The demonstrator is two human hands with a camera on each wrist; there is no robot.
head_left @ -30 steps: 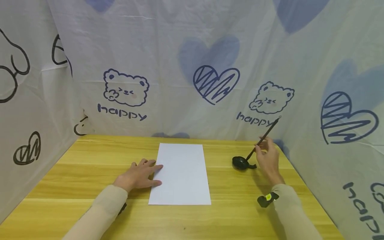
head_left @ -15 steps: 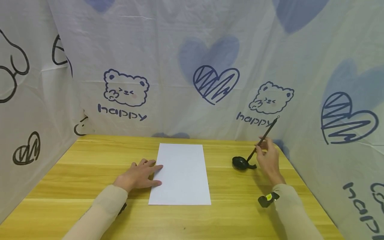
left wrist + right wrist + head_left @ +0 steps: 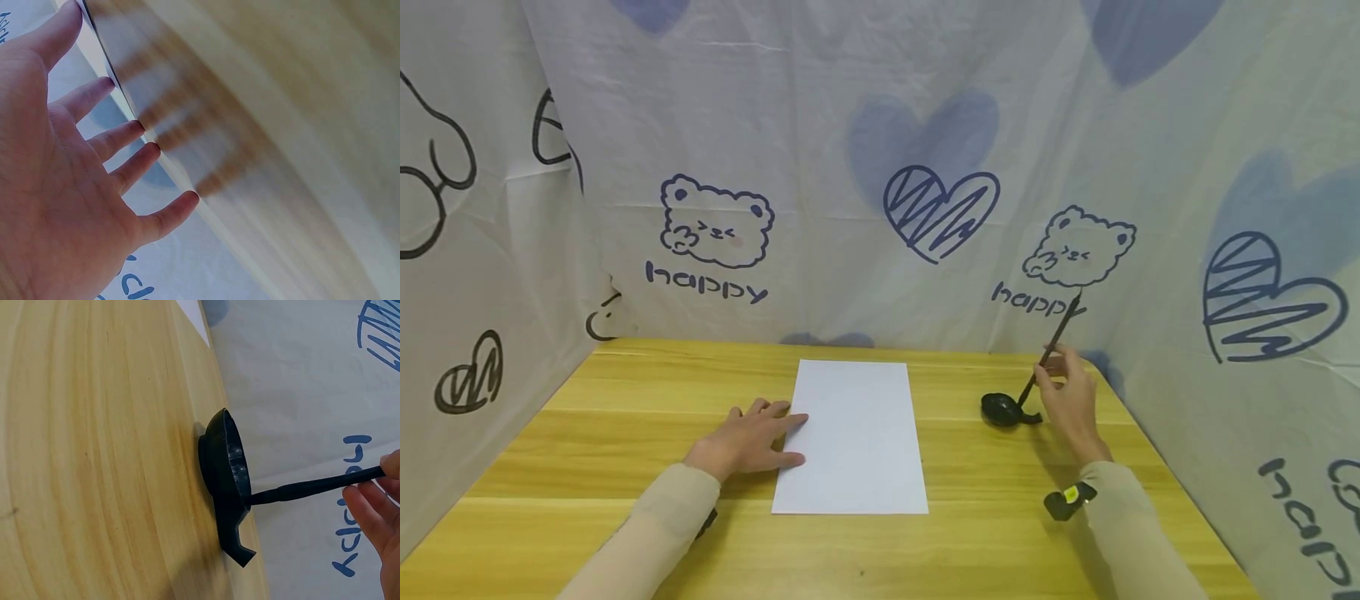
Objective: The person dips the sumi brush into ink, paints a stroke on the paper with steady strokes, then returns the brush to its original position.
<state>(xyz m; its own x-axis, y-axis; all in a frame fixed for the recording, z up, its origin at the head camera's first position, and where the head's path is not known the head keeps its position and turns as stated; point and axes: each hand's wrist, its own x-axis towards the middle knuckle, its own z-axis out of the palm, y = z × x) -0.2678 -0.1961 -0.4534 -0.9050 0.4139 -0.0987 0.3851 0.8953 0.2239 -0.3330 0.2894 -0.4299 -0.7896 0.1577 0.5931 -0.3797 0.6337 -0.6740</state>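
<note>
A blank white sheet of paper (image 3: 857, 442) lies on the wooden table. My left hand (image 3: 745, 437) rests at its left edge, thumb and fingertips spread on the paper and the wood beside it. To the right, my right hand (image 3: 1070, 400) pinches a dark writing brush (image 3: 1056, 337) between thumb and fingers. The brush leans, its top end up and to the right. Its lower end meets the rim of a small black ink dish (image 3: 225, 462) with a bent handle, as the right wrist view shows. The dish stands on the table, dark and glossy inside.
The yellow wood-grain table (image 3: 970, 542) is backed by a white cloth (image 3: 820, 125) printed with hearts, bears and lettering, which also hangs at both sides. A black camera mount (image 3: 1070, 500) sits at the right wrist.
The top of the brush has swung left and its shaft stands more upright, its tip still at the dish. The left hand and the paper have not moved.
</note>
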